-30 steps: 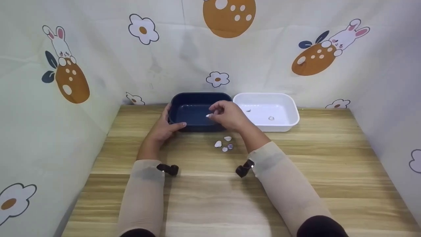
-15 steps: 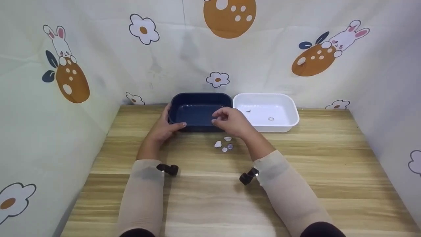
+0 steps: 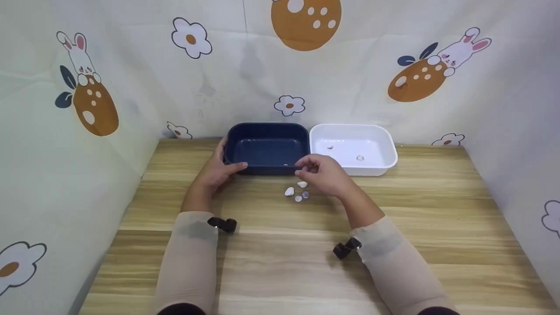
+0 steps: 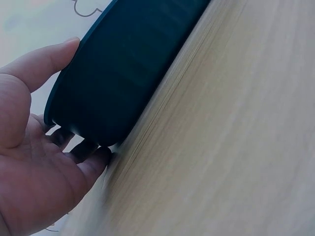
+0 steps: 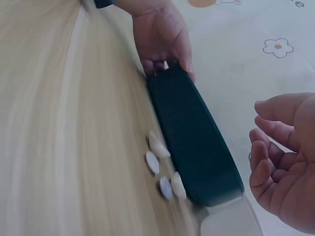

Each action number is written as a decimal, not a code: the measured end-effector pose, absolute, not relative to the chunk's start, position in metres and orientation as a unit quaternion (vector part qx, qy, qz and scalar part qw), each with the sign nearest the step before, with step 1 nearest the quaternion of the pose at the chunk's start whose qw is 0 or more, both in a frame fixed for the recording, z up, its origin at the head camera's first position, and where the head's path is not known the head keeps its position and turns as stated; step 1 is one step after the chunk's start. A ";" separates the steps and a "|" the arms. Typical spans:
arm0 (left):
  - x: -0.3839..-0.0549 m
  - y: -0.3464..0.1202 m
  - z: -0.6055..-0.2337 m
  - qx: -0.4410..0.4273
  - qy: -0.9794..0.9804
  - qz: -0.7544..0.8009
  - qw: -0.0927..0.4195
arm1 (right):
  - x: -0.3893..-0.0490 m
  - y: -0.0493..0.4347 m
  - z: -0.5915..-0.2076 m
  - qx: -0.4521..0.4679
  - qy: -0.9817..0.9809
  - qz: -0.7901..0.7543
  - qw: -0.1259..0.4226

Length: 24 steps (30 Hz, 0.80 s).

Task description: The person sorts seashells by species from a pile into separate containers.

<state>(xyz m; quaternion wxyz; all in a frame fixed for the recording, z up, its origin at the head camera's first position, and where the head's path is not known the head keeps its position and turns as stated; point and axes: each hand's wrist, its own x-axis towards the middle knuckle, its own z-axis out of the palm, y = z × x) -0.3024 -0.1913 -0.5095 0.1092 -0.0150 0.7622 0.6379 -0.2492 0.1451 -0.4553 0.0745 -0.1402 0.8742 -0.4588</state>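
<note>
My left hand (image 3: 212,168) grips the left end of a dark blue plastic box (image 3: 267,131), thumb over its front rim. In the left wrist view, the fingers (image 4: 101,160) curl about the box's end wall. My right hand (image 3: 328,175) hovers by the box's front right corner, fingers loosely curled with nothing between them in the right wrist view. Just inside the box's front rim shows a small white piece (image 3: 285,165). In front of the box, several small seashells (image 3: 289,191) lie on the wooden table, whitish with one purplish shell (image 3: 305,194).
To the right, a white plastic box (image 3: 391,151) stands against the dark one and holds a small ring-shaped piece (image 3: 360,158) and a small dark-edged piece (image 3: 330,147). A patterned cloth backdrop (image 3: 236,78) rises behind the table (image 3: 271,262).
My right hand has let go of a small white shell over the dark box and moved right and toward me. The left hand keeps its grip on the box.
</note>
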 end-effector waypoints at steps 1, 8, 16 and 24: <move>-0.302 -0.191 -0.509 -0.014 0.762 0.638 0.109 | -0.248 0.147 -0.456 -0.142 0.875 -0.457 0.074; -0.301 -0.192 -0.508 -0.012 0.771 0.627 0.108 | -0.247 0.160 -0.463 -0.139 0.879 -0.448 0.081; -0.301 -0.192 -0.509 -0.006 0.771 0.629 0.100 | -0.247 0.164 -0.471 -0.162 0.885 -0.423 0.111; -0.301 -0.193 -0.509 -0.007 0.775 0.623 0.106 | -0.248 0.166 -0.482 -0.172 0.887 -0.404 0.142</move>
